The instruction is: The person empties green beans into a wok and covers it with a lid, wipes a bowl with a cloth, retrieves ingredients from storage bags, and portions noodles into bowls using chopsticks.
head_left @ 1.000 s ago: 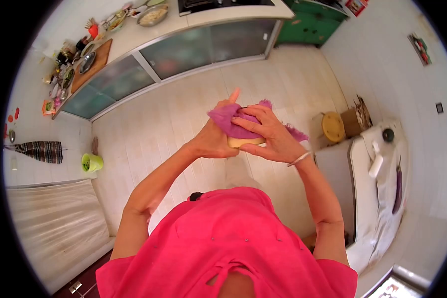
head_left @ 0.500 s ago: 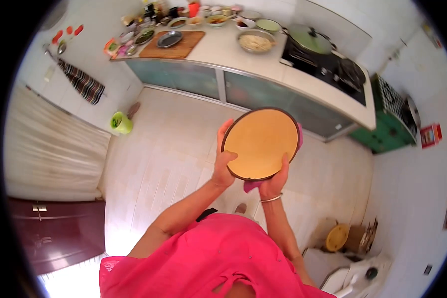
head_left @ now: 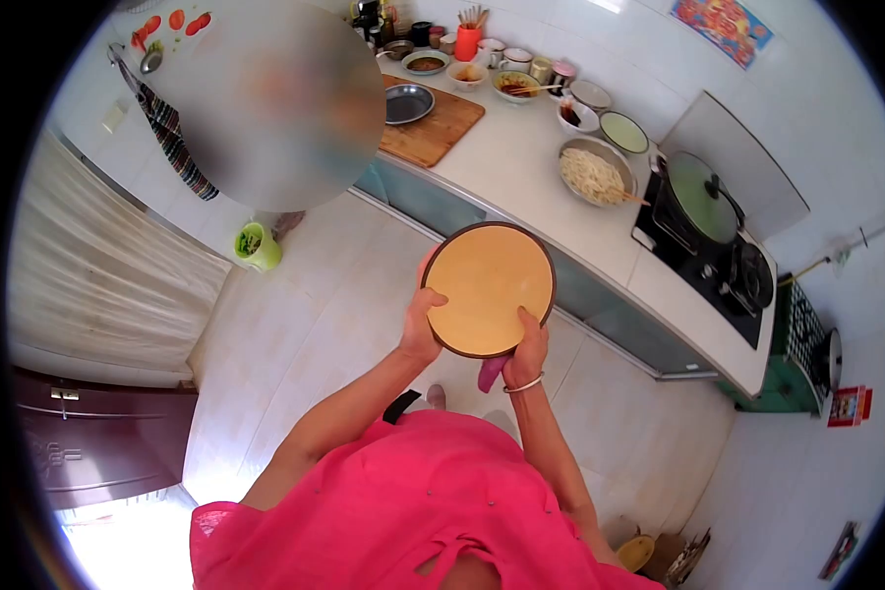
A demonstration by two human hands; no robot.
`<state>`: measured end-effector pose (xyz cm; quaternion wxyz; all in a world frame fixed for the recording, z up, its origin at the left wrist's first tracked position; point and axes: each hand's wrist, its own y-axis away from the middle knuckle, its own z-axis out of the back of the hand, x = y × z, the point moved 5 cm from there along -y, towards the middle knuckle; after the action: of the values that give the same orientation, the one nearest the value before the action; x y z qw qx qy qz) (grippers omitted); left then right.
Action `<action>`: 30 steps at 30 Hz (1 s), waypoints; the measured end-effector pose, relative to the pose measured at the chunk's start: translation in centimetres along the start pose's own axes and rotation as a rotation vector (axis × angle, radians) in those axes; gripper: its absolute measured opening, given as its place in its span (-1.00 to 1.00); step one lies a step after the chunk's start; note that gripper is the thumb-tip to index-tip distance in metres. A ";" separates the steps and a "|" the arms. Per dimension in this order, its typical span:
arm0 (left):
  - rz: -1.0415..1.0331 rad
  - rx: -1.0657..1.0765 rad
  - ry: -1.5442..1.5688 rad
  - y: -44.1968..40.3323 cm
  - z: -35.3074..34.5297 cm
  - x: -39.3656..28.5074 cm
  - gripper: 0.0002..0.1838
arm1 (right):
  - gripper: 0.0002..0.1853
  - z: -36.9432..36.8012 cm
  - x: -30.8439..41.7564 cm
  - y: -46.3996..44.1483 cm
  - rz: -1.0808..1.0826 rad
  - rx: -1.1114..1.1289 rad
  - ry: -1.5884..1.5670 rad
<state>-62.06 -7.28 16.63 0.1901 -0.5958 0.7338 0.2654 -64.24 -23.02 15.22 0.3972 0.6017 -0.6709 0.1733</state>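
Note:
Both hands grip a round yellow plate [head_left: 490, 290] with a dark brown rim, held out in front of my body above the floor. My left hand [head_left: 423, 320] is closed on its left edge, thumb over the face. On the lower right edge, my right hand [head_left: 528, 352] closes with its thumb on the face too. A purple cloth [head_left: 493, 374] hangs below the plate beside my right hand; how far it reaches underneath is hidden.
Ahead runs a counter [head_left: 521, 157] with a bowl of noodles [head_left: 592, 172], a cutting board [head_left: 441, 128], a metal dish [head_left: 409, 102] and several bowls. A lidded pan [head_left: 700, 197] stands on the stove at right. A green bin [head_left: 257, 247] sits left. A blurred patch hides the counter's left end.
My view has turned left and come nearer the counter. The plate stays in both hands and sits slightly further left in view. A large blurred patch now covers the upper left.

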 end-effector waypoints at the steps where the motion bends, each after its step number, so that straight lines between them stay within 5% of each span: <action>1: -0.049 -0.062 -0.018 -1.6 0.7 -0.1 -0.56 | -0.67 -1.0 -0.8 -1.1 -0.020 -0.046 -0.079; 11: -0.098 -0.369 0.033 -19.5 9.0 -0.9 -0.63 | -0.61 -6.1 -6.3 -16.9 -0.318 0.114 0.040; 14: -0.176 -0.406 -0.001 -26.6 9.2 -3.9 -0.61 | -0.65 -7.7 -5.1 -23.3 -0.297 0.173 0.140; 20: 0.027 -0.390 -0.062 -38.5 9.0 -6.6 -0.55 | -0.74 -7.2 -2.1 -37.2 -0.147 0.243 0.581; 27: 0.157 -0.417 -0.120 -50.8 13.3 -6.2 -0.53 | -0.70 -7.9 -3.3 -47.4 -0.306 0.252 0.767; 30: 0.174 -0.435 -0.160 -54.4 14.9 -6.2 -0.51 | -0.70 -8.6 -4.7 -50.7 -0.059 0.271 0.899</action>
<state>-8.16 -1.43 -0.24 0.0912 -0.5341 0.6906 0.4791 -13.76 -24.72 4.68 0.5711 0.5322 -0.3864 0.4913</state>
